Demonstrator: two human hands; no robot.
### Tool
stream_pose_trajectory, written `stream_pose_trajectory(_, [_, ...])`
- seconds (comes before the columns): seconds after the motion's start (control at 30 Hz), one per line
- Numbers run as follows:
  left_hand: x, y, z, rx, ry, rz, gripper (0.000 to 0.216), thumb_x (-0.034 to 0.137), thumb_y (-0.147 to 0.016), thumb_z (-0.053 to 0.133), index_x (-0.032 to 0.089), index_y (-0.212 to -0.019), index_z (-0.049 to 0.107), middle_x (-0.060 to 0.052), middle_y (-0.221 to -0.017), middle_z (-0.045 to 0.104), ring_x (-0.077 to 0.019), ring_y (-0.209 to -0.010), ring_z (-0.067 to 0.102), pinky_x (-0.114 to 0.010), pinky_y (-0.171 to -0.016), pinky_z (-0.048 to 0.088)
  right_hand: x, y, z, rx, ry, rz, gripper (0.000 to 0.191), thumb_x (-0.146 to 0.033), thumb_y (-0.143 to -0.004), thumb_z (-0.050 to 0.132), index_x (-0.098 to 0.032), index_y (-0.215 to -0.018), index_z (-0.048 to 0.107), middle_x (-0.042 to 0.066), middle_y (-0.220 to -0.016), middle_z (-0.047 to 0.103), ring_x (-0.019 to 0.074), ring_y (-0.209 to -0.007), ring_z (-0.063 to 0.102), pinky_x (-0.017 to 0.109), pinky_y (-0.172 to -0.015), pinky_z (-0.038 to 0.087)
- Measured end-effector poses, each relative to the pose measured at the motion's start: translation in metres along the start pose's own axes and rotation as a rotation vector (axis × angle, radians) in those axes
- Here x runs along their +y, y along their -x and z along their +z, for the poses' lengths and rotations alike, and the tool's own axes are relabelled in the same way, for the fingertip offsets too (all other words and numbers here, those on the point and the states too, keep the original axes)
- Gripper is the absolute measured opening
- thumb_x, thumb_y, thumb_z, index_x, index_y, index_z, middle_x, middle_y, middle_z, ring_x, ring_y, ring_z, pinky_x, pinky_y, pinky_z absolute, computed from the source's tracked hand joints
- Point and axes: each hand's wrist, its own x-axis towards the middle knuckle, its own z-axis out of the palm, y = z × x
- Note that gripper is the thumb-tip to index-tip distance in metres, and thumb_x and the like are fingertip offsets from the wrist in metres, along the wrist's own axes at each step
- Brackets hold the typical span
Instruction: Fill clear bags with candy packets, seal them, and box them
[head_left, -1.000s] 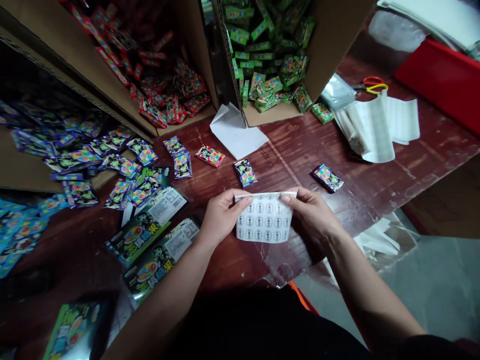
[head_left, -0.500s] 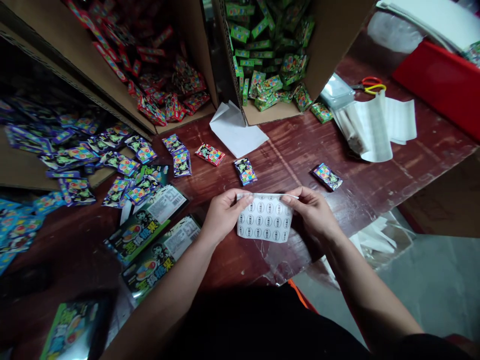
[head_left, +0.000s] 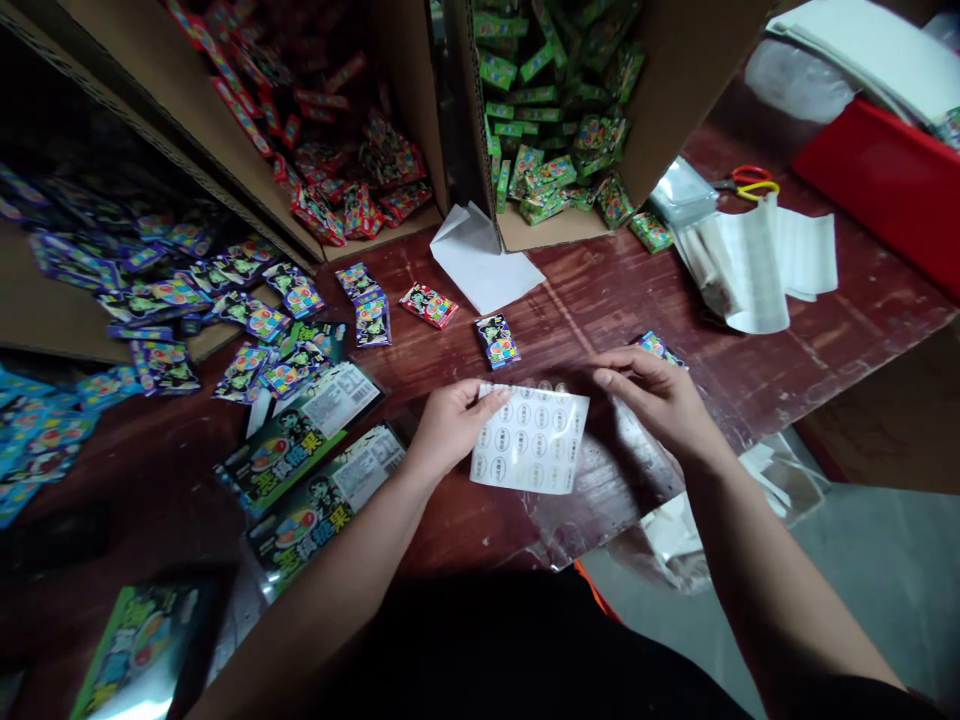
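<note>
"What do the cartons hold?"
"Purple packets [head_left: 172,290] spill from the left carton [head_left: 52,320], red packets [head_left: 352,180] lie in the middle carton [head_left: 421,110], green packets [head_left: 540,120] in the right carton [head_left: 690,90] — all beyond my hands."
"Edges and room?"
"The table [head_left: 825,340] edge slants from near middle to far right. Bare wood shows between my right hand [head_left: 664,395] and the paper strips [head_left: 757,270]."
"And the sticker sheet [head_left: 529,450]?"
"My left hand [head_left: 452,420] pinches its far left corner. My right thumb and forefinger sit close together, just off its far right corner — I can't tell whether they hold anything."
</note>
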Motion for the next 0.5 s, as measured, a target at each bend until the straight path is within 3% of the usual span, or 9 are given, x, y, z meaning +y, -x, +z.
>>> stream_pose_trajectory(0.1, [-0.004,-0.001,0.005,-0.026,-0.113,0.063,0.036,0.052,-0.088,0.066,0.016,-0.084,0.071,-0.003,-0.078,0.073,-0.0158,-0.065,0.062,-0.024,-0.057,0.045,0.003,0.002,0.009,-0.112,-0.003,0.022,0.059,-0.046,-0.088,0.074,-0.032,-0.142,0.056,0.004,-0.109,0.073,0.0230,-0.096,0.068,0.040,-0.087,0.055])
stream_pose_trajectory(0.17, [-0.006,-0.001,0.009,-0.019,-0.205,0.086,0.032,0.047,-0.090,0.063,0.016,-0.083,0.071,-0.002,-0.076,0.072,-0.0170,-0.066,0.063,-0.026,-0.058,0.046,0.000,0.006,0.016,-0.114,-0.011,-0.005,0.065,-0.043,-0.088,0.075,-0.033,-0.147,0.050,0.003,-0.097,0.072,0.0225,-0.089,0.068,0.042,-0.088,0.054])
stream_pose_trajectory(0.23, [-0.005,0.001,0.013,0.011,-0.259,0.079,0.029,0.044,-0.090,0.065,0.017,-0.080,0.072,-0.002,-0.074,0.072,-0.0195,-0.071,0.066,-0.028,-0.064,0.048,-0.006,0.009,0.020,-0.024,-0.086,-0.039,0.062,-0.039,-0.086,0.077,-0.035,-0.144,0.054,0.003,-0.090,0.070,0.0225,-0.084,0.067,0.045,-0.089,0.054])
stream_pose_trajectory(0.3, [0.000,0.009,0.012,0.027,-0.354,0.120,0.025,0.043,-0.089,0.067,0.020,-0.091,0.075,-0.004,-0.088,0.076,-0.0235,-0.085,0.070,-0.033,-0.078,0.052,-0.016,0.011,0.022,0.113,-0.183,-0.061,0.063,-0.034,-0.080,0.083,-0.038,-0.139,0.058,0.005,-0.090,0.068,0.0233,-0.083,0.066,0.046,-0.086,0.055])
stream_pose_trajectory(0.33, [0.004,0.015,0.008,0.039,-0.433,0.170,0.030,0.045,-0.088,0.070,0.021,-0.104,0.074,-0.006,-0.102,0.076,-0.0262,-0.098,0.069,-0.036,-0.088,0.052,-0.021,0.011,0.023,0.176,-0.215,-0.067,0.065,-0.033,-0.077,0.086,-0.040,-0.137,0.060,0.006,-0.090,0.068,0.0239,-0.083,0.066,0.047,-0.084,0.055])
stream_pose_trajectory(0.4, [0.012,0.037,-0.007,0.081,-0.647,0.296,0.064,0.051,-0.082,0.077,0.021,-0.135,0.060,-0.011,-0.136,0.065,-0.0311,-0.124,0.059,-0.043,-0.108,0.045,-0.032,0.013,0.026,0.229,-0.228,-0.079,0.069,-0.031,-0.074,0.088,-0.044,-0.135,0.060,0.008,-0.092,0.068,0.0260,-0.087,0.067,0.050,-0.085,0.055])
stream_pose_trajectory(0.47, [0.016,0.068,-0.032,0.156,-0.875,0.355,0.093,0.056,-0.075,0.082,0.019,-0.150,0.043,-0.015,-0.153,0.049,-0.0353,-0.138,0.045,-0.050,-0.118,0.035,-0.041,0.018,0.034,0.174,-0.219,-0.112,0.074,-0.030,-0.074,0.087,-0.047,-0.139,0.055,0.009,-0.097,0.068,0.0285,-0.094,0.067,0.052,-0.087,0.056])
stream_pose_trajectory(0.5, [0.015,0.084,-0.047,0.196,-0.972,0.332,0.095,0.055,-0.074,0.083,0.019,-0.151,0.041,-0.015,-0.154,0.047,-0.0370,-0.139,0.043,-0.052,-0.119,0.033,-0.046,0.023,0.042,0.127,-0.214,-0.133,0.076,-0.029,-0.076,0.086,-0.048,-0.142,0.051,0.009,-0.101,0.068,0.0290,-0.096,0.067,0.053,-0.088,0.056])
